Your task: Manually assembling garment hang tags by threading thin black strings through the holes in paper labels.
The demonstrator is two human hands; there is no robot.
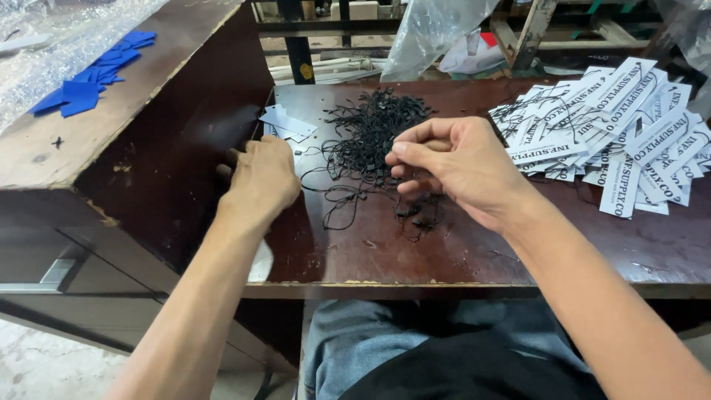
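A tangled heap of thin black cords (374,133) lies on the dark wooden table (474,252), and everything else can be placed from it. The right hand (452,167) hovers just to the heap's right, over its near edge, thumb and forefinger pinched together; it seems to hold a single cord, though the strand is too fine to make out for certain, and a few loose cords with small knobs (415,215) trail on the table just below that hand. The left hand (259,178) rests to the left of the heap at the table's edge, fingers curled downward; whether it grips anything cannot be told. A few small white cards (285,122) lie just left of the heap, behind that hand. Well to the right of the heap spreads a fan of printed white tags (615,126), some with cords already through them. Far to the left, on a raised cabinet top, sits a stack of blue pieces (92,78). The cords look very light, limp and prone to snagging, so one is likely best taken by its free end or knob and drawn out slowly.
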